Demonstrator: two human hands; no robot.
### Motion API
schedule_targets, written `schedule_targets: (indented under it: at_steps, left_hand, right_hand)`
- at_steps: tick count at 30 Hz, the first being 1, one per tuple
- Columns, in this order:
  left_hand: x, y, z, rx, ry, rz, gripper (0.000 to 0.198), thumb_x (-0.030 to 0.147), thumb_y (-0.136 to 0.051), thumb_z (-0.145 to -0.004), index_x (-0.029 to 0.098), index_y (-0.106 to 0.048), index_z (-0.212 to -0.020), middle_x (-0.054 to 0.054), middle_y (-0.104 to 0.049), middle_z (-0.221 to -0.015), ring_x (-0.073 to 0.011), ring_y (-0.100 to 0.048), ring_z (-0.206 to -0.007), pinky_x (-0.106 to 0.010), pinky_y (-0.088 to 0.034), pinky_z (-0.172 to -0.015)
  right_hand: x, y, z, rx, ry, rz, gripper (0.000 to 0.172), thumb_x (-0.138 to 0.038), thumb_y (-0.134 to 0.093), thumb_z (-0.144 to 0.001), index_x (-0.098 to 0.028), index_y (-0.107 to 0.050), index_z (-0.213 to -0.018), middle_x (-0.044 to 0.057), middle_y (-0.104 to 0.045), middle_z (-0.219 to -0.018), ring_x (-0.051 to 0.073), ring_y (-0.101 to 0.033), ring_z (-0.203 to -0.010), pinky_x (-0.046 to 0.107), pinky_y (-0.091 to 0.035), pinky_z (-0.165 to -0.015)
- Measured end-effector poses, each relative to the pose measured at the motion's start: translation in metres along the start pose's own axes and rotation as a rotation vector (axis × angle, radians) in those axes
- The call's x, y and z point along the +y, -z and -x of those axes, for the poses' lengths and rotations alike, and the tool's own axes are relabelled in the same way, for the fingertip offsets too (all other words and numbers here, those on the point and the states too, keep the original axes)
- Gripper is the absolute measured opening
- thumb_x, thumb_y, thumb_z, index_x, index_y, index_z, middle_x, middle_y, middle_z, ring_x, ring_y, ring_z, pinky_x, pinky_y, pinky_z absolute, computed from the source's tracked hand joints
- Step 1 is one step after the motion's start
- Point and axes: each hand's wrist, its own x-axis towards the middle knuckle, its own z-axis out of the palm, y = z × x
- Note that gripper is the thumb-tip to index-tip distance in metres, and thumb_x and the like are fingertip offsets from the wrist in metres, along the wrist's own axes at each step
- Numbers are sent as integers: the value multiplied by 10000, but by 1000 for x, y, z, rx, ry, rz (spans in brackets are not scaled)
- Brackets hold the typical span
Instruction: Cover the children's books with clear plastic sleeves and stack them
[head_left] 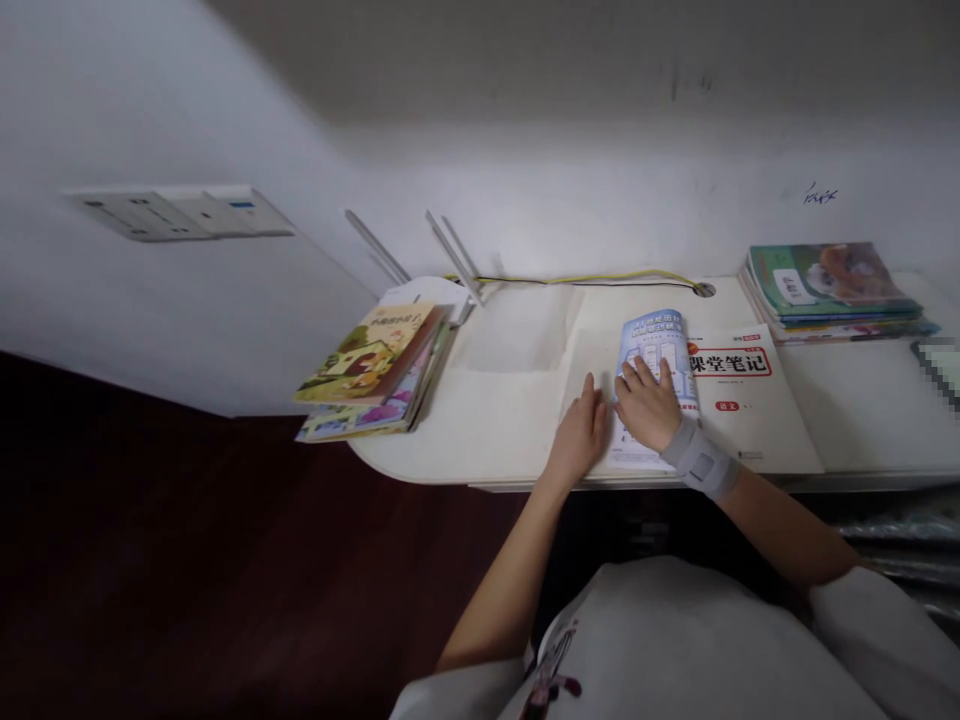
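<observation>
My right hand (pixel 649 403), with a grey band round the wrist, rests with fingers spread on a blue-and-white printed page (pixel 656 330) that curves at its left edge. Just left of that page, my left hand (pixel 579 432) lies on its side near the desk's front edge, fingers stretched out and holding nothing. To the right of the page lies a white workbook (pixel 772 420) with a red-framed title on its cover. Whether page and workbook are joined I cannot tell.
A white router (pixel 431 292) with raised antennas stands at the back left, behind a leaning stack of books (pixel 367 365). Another stack of books (pixel 832 285) lies at the right. Cables (pixel 585 278) run along the wall to a hole in the white desk (pixel 495 430).
</observation>
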Motion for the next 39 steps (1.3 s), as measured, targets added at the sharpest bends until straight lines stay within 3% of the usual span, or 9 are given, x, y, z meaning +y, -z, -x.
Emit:
schedule_targets:
  at_steps: [6, 11, 14, 17, 39]
  left_hand:
    - [5, -1, 2, -77, -135, -246, 591, 357, -437, -909, 81, -340, -1422, -179, -438, -1433, -294, -405, -1322, -477, -304, -1090]
    - [6, -3, 3, -88, -146, -352, 526, 405, -426, -923, 165, -419, -1392, -132, -434, -1447, -280, -394, -1331, -468, -297, -1097]
    - [6, -3, 3, -89, -139, -356, 528, 404, -422, -927, 157, -416, -1393, -141, -438, -1442, -279, -396, -1330, -471, -299, -1095]
    - [6, -4, 3, -100, -125, -356, 545, 395, -431, -924, 133, -400, -1400, -157, -425, -1448, -284, -383, -1338, -479, -291, -1100]
    - [10, -1, 5, -139, -102, -323, 607, 304, -463, -892, 160, -302, -1459, -144, -320, -1510, -299, -254, -1406, -505, -258, -1115]
  right_hand:
    - [1, 8, -6, -57, 14, -57, 445, -196, -309, -928, -109, -482, -1329, 167, -412, -1454, 312, -288, -1372, 572, -167, -1096]
    - [43, 20, -39, 0, -103, -27, 488, -314, -468, -892, -127, -465, -1342, 194, -291, -1513, 361, -201, -1396, 595, -140, -1083]
    - [71, 19, -56, -80, -227, -41, 633, -440, -563, -836, -140, -415, -1373, 213, -237, -1527, 390, -159, -1400, 630, -150, -1056]
    - [83, 13, -61, -150, -275, -64, 689, -478, -589, -810, -152, -389, -1384, 218, -248, -1516, 383, -153, -1401, 634, -166, -1046]
    - [73, 3, -63, -175, -242, -108, 582, -428, -655, -774, -130, -520, -1256, 204, -263, -1496, 375, -112, -1412, 548, -190, -1083]
